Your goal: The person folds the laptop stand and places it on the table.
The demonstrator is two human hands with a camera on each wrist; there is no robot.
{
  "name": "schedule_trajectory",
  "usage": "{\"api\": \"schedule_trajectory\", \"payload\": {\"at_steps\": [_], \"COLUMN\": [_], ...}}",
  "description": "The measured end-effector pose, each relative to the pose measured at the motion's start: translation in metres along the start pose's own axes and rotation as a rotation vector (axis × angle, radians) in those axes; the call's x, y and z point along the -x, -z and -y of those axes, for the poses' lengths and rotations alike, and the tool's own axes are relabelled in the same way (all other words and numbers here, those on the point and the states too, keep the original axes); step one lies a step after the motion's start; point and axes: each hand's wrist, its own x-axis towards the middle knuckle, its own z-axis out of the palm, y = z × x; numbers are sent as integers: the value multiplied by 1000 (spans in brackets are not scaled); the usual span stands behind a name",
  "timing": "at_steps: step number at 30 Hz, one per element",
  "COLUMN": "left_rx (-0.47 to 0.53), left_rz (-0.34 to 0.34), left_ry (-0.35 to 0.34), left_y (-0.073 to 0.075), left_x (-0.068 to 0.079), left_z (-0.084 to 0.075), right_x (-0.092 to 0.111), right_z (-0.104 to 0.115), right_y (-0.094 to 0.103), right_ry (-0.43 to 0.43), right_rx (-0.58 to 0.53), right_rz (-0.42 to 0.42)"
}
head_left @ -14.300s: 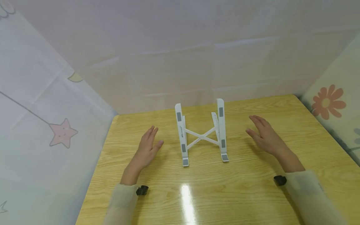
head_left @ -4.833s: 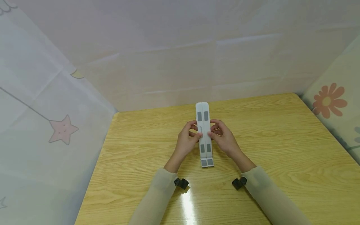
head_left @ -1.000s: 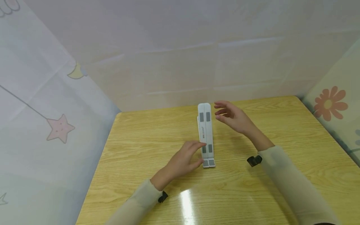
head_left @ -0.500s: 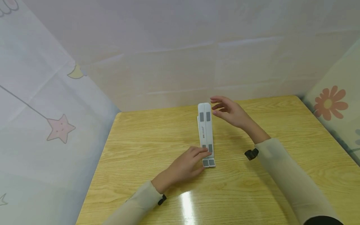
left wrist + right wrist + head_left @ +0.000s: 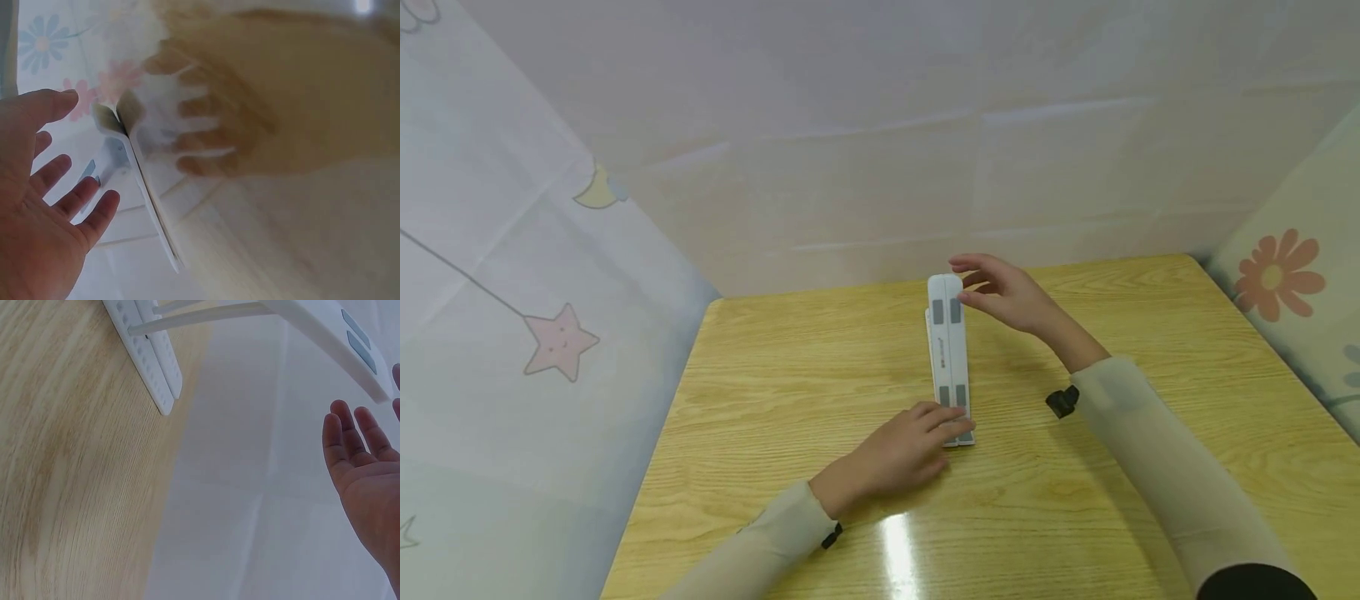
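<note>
- Head view: the white stand [image 5: 956, 354] is on the wooden table [image 5: 760, 375], toward its far edge, the two long rails side by side and slanting upward away from the person.
- The left hand [image 5: 901, 450] reaches over the near end of the stand, fingers in front of its lip. Its grip is released: the left wrist view shows loosely spread fingers and a thumb just beside the stand. Whether a fingertip touches, I cannot tell.
- The right hand [image 5: 1006, 296] is at the stand's upper end, thumb by an upper grey pad [image 5: 937, 312]. It grasps nothing; the fingers are only slightly bent. Contact at the thumb is unclear.
- The right wrist view shows thin crossbars [image 5: 206, 317] running between the raised part and the perforated base bars [image 5: 153, 365].
- A pale backdrop [image 5: 850, 167] rises behind the table, with a pink star [image 5: 561, 342] at the left and an orange flower [image 5: 1273, 277] at the right.
</note>
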Motion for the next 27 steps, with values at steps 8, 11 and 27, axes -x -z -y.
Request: {"api": "schedule_trajectory", "payload": {"at_steps": [8, 11, 27], "left_rx": [-59, -92, -150], "left_rz": [62, 83, 139], "left_ry": [-19, -25, -29], "left_y": [-3, -5, -7], "left_x": [-1, -2, -4], "left_z": [-1, -2, -9], "right_x": [-7, -10, -15], "right_z": [-1, -2, 1], "right_y": [-4, -6, -13], "right_ry": [3, -2, -23], "right_rx": [1, 7, 49], "right_rz": [23, 35, 66]}}
